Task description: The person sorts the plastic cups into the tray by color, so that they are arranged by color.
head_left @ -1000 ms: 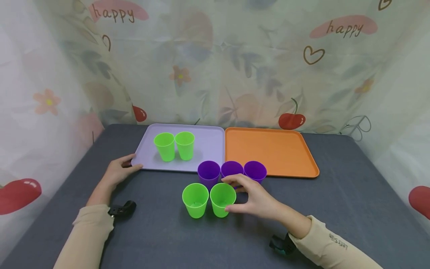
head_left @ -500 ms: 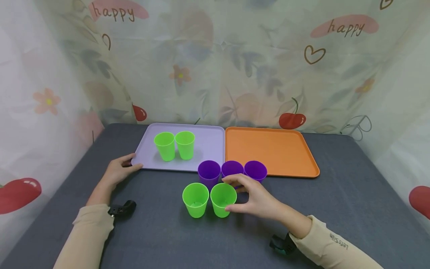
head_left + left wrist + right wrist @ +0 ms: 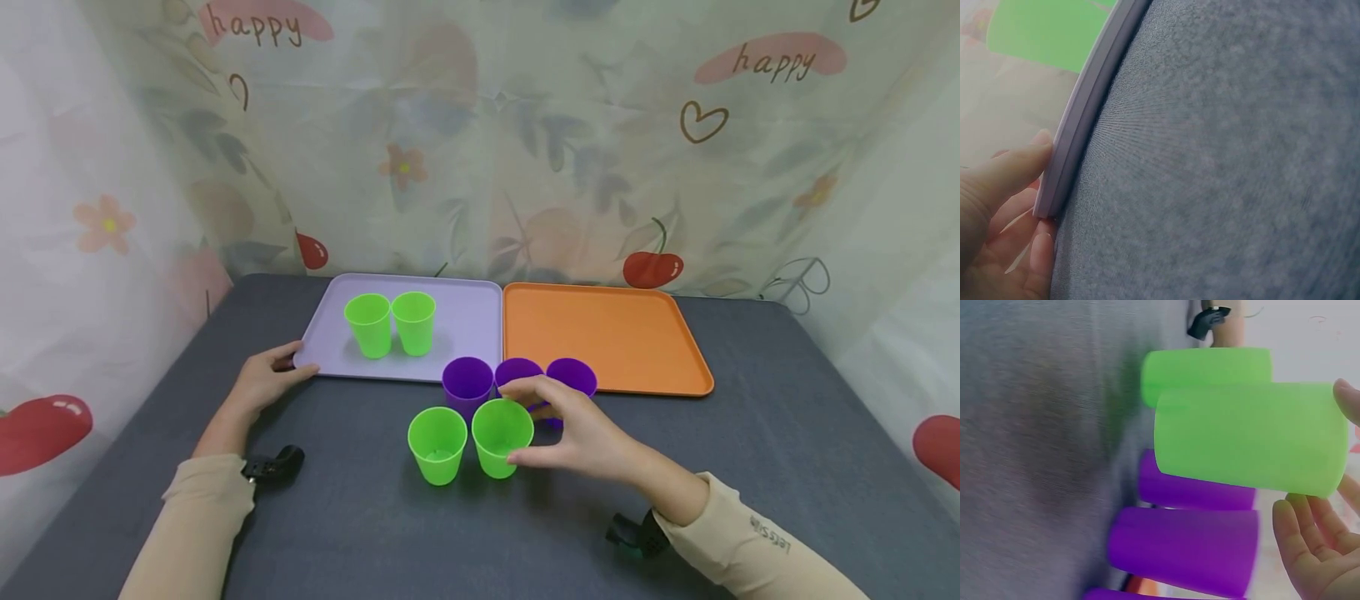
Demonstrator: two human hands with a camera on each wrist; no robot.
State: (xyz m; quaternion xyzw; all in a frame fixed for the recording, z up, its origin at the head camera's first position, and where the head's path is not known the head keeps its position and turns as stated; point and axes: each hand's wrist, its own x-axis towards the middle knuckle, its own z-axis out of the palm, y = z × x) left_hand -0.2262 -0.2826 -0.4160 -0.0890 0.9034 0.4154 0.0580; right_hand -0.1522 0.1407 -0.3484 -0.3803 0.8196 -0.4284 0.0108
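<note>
A green cup (image 3: 495, 446) is in my right hand (image 3: 581, 429), thumb on its near side and fingers round the far side. In the right wrist view this green cup (image 3: 1250, 437) sits higher than the cup beside it, its base off the table. A second green cup (image 3: 437, 458) stands upright just to its left. Behind them is a row of purple cups (image 3: 467, 387), partly hidden by the right hand. My left hand (image 3: 262, 383) holds the near left corner of the lavender tray (image 3: 472, 333), thumb at the rim (image 3: 1063, 144).
Two green cups (image 3: 370, 329) stand upright side by side on the lavender tray. An orange tray (image 3: 592, 337) adjoins it on the right. Both lie on the dark grey table (image 3: 360, 533), with a patterned curtain (image 3: 480, 167) behind its far edge.
My right hand has raised the green cup slightly and shifted it a little to the right, away from its neighbour. My left hand stays at the tray corner.
</note>
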